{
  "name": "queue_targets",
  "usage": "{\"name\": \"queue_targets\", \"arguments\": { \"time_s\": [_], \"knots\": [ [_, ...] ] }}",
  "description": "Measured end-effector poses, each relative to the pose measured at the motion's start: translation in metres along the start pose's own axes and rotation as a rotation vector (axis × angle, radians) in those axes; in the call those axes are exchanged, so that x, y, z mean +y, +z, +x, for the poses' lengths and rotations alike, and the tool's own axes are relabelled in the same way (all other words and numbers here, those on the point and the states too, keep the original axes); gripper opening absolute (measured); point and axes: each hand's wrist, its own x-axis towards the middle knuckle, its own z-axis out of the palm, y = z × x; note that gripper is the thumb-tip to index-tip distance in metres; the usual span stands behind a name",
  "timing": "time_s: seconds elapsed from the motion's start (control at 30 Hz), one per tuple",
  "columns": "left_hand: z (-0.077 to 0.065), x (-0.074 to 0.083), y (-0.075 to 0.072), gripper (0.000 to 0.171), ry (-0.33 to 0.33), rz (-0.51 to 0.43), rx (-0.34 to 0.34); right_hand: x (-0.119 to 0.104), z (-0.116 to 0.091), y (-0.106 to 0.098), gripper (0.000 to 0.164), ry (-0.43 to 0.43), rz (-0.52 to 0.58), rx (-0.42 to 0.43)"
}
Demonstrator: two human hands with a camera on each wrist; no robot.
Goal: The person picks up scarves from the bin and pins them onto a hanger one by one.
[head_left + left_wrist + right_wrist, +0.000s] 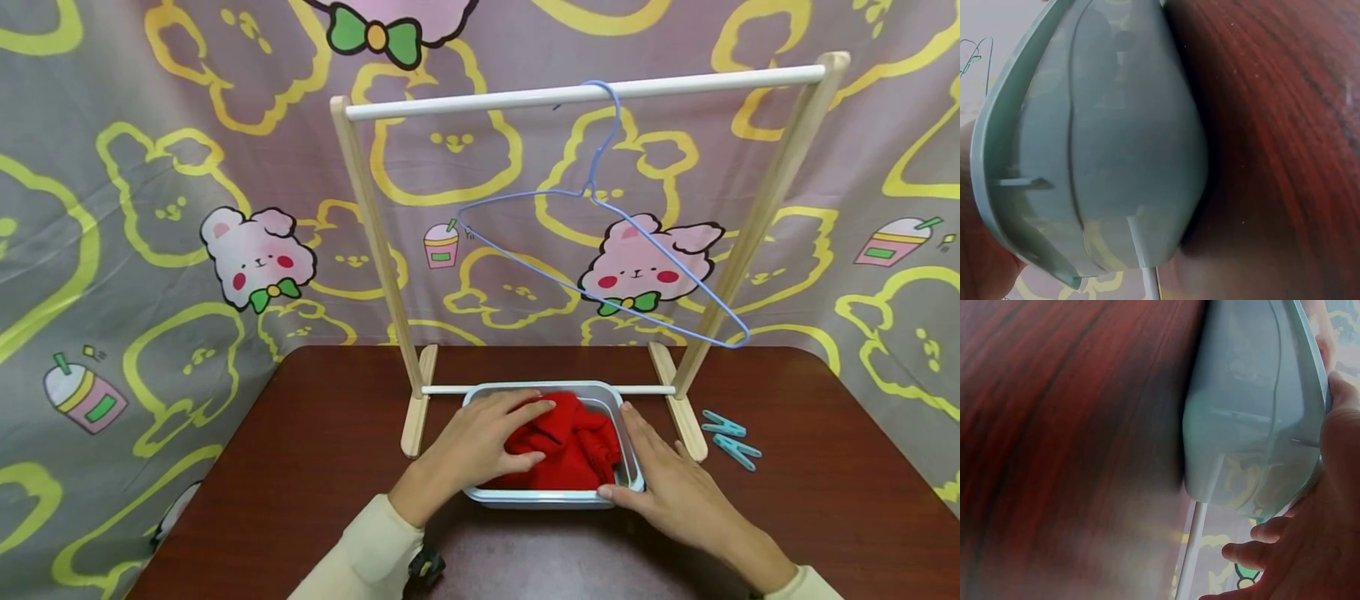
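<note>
A pale blue-grey plastic basin [537, 498] stands on the table with a bunched red cloth [573, 446] inside it. My left hand [483, 437] reaches over the basin's left rim, its fingers and thumb loosely extended over the cloth. At the right side is my right hand [667, 479], thumb on the near right corner of the rim and fingers stretched along the outer wall. The right wrist view shows those fingers spread beside the basin [1241, 406]. In the left wrist view the basin's outer wall [1129, 125] fills much of the picture, with only part of a hand at the left edge.
Behind the basin stands a wooden rack with a white top bar [480, 102] and a lower bar close to the basin. A blue wire hanger [525, 193] hangs from the top bar. Two light blue clothespins [735, 450] lie right of the rack on the brown table [300, 500].
</note>
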Motion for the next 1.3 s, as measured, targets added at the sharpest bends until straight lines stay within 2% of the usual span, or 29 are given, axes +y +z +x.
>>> {"name": "queue_targets", "arguments": {
  "time_s": [0.37, 0.73, 0.97, 1.3],
  "knots": [
    [0.009, 0.000, 0.001, 0.058, 0.069, 0.014, -0.105, 0.002, 0.001, 0.001, 0.117, 0.014, 0.038, -0.037],
    [0.017, 0.000, 0.003, 0.064, 0.025, 0.005, -0.231, 0.002, 0.002, 0.001, 0.117, 0.015, 0.053, -0.047],
    [0.020, -0.002, 0.003, 0.066, 0.039, -0.001, -0.256, 0.002, 0.002, 0.000, 0.117, 0.021, 0.054, -0.053],
    [0.021, -0.002, 0.003, 0.065, 0.036, -0.077, -0.287, 0.002, 0.003, 0.000, 0.117, 0.023, 0.056, -0.061]
  ]
}}
